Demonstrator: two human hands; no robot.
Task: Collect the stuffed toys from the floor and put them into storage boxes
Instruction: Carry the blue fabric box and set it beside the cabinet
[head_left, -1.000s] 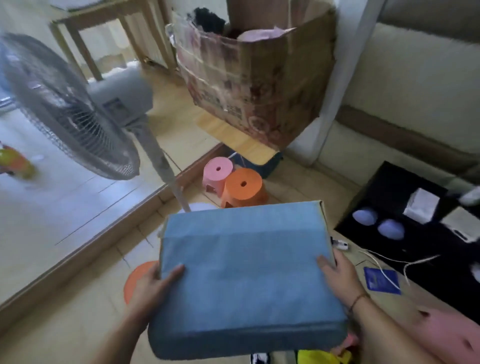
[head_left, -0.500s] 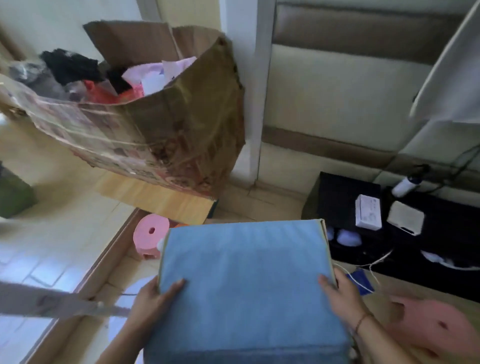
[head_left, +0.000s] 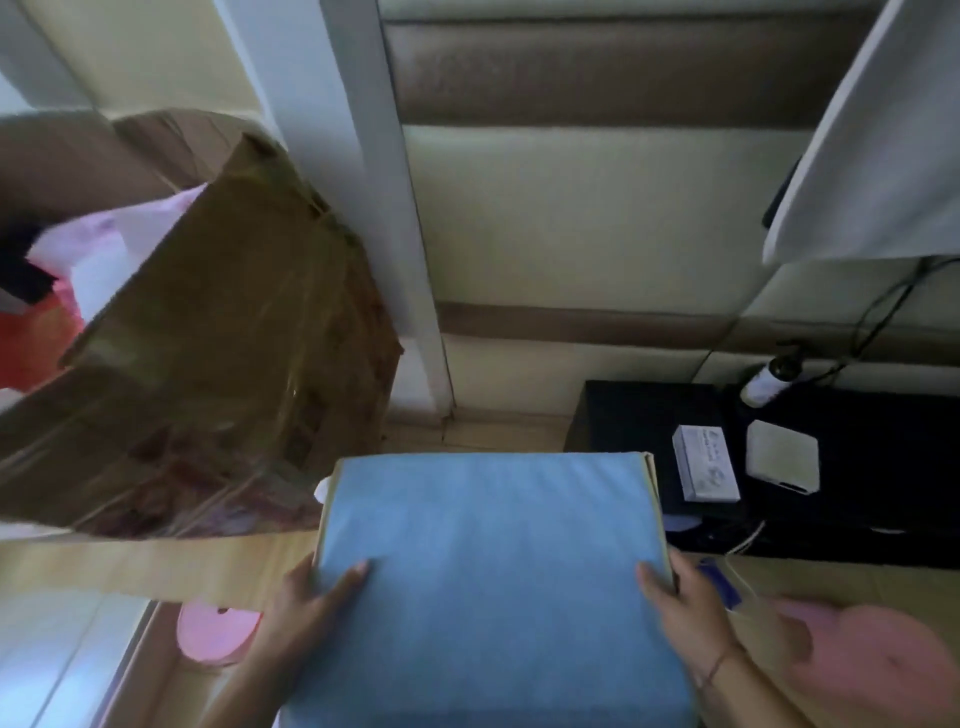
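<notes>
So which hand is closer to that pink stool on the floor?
Left. The left hand sits just beside the pink stool; the right hand grips the blue box's far side.

The blue box (head_left: 493, 587) at six o'clock is covered in matt, finely woven cloth. At nine o'clock, the cardboard carton (head_left: 223, 364) is brown paperboard wrapped in glossy tape. The wall panels (head_left: 597, 228) at twelve o'clock look padded and smooth. The pink stool (head_left: 215, 636) is smooth plastic.
</notes>
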